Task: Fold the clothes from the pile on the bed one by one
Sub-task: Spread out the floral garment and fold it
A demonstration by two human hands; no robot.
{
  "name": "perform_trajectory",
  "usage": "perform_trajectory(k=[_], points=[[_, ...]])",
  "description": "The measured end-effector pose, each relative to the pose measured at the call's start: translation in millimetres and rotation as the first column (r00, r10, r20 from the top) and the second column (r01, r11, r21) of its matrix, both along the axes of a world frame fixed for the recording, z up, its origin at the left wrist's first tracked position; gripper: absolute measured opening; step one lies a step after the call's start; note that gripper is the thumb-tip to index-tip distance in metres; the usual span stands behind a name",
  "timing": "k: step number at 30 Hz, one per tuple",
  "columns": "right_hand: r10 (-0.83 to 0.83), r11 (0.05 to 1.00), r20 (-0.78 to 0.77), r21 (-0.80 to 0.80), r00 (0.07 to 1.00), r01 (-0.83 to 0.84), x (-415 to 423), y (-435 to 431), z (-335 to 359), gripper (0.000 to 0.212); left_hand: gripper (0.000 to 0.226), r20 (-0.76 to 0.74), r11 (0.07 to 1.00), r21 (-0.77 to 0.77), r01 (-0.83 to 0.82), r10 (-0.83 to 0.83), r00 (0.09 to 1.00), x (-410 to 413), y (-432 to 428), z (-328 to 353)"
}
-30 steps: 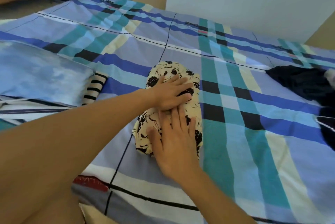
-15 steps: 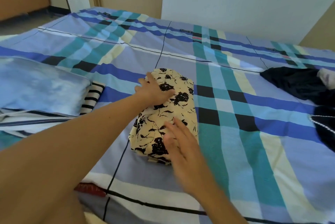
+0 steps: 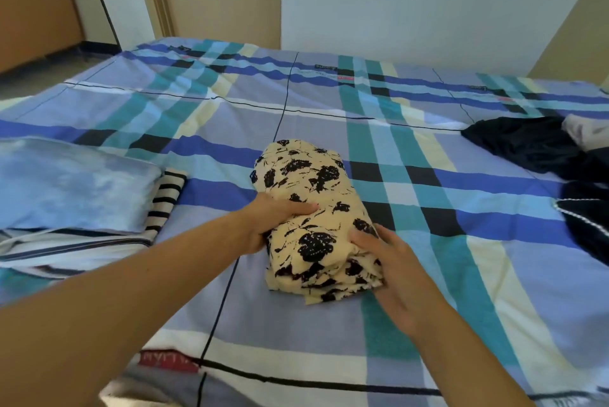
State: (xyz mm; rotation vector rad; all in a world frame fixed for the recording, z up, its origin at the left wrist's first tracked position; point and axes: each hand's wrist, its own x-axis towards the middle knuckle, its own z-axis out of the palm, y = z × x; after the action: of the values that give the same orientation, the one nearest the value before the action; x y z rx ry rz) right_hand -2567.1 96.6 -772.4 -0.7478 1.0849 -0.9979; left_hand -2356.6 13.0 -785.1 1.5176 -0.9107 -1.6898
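Note:
A folded cream garment with black flower print (image 3: 306, 189) lies in the middle of the plaid bedsheet (image 3: 412, 281). My left hand (image 3: 270, 218) grips its left side, thumb on top and fingers under the edge. My right hand (image 3: 392, 271) holds the near right corner, thumb across the top layer and fingers along the stacked edges. A pile of dark clothes (image 3: 540, 146) lies at the right edge of the bed, apart from both hands.
A stack of folded clothes lies at the left: a light blue piece (image 3: 66, 182) on top of a black-and-white striped one (image 3: 168, 195). A pale grey item (image 3: 586, 129) rests on the dark pile. Walls and a door frame stand beyond the bed.
Both hands have left the top of the floral garment and slid to its sides, left hand to the left edge, right hand to the near right corner. The camera has tilted up.

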Motion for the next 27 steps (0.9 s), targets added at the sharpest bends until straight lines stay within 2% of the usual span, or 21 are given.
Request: perform_trajectory(k=[2,4,6,9,12,14,19,20,22,25,27], points=[[-0.106,0.991,0.243,-0.051,0.964,0.121,-2,10,0,0.071,0.131,-0.119,0.986,0.002,-0.169,0.168,0.979,-21,7,-9],[-0.168,0.979,0.318,-0.055,0.933,0.195,4,21,-3,0.07,0.116,-0.147,0.948,-0.07,-0.312,0.299,0.943,-42,20,-12],[-0.222,0.969,0.276,-0.046,0.935,0.244,13,25,-6,0.088,0.097,-0.092,0.916,-0.15,-0.373,0.363,0.927,-60,27,-19],[-0.341,0.937,0.157,-0.027,0.927,0.35,20,20,-2,0.095,0.083,-0.038,0.901,-0.17,-0.399,0.399,0.916,-76,33,-16],[-0.392,0.919,0.073,-0.021,0.917,0.395,14,10,2,0.063,0.103,-0.151,0.914,-0.106,-0.391,0.373,0.915,-79,31,-8],[-0.403,0.913,0.085,-0.027,0.911,0.407,5,8,7,0.058,0.103,-0.245,0.932,-0.115,-0.344,0.309,0.919,-78,31,-7],[-0.302,0.943,0.157,-0.097,0.94,0.319,-11,8,22,0.069,0.076,-0.478,0.972,-0.026,-0.235,0.195,0.857,-64,21,6],[-0.282,0.947,0.152,-0.112,0.947,0.3,-12,9,25,0.07,0.082,-0.492,0.968,-0.013,-0.25,0.211,0.845,-60,17,11],[-0.251,0.954,0.133,-0.133,0.959,0.268,-12,9,29,0.07,0.103,-0.49,0.944,-0.014,-0.329,0.281,0.825,-51,9,23],[-0.227,0.956,0.089,-0.17,0.97,0.239,-7,1,42,0.065,0.087,-0.428,0.88,-0.078,-0.468,0.395,0.813,-38,1,50],[-0.198,0.959,0.071,-0.192,0.978,0.208,2,-12,57,0.054,0.088,-0.417,0.844,-0.142,-0.517,0.423,0.804,-25,-4,74]])
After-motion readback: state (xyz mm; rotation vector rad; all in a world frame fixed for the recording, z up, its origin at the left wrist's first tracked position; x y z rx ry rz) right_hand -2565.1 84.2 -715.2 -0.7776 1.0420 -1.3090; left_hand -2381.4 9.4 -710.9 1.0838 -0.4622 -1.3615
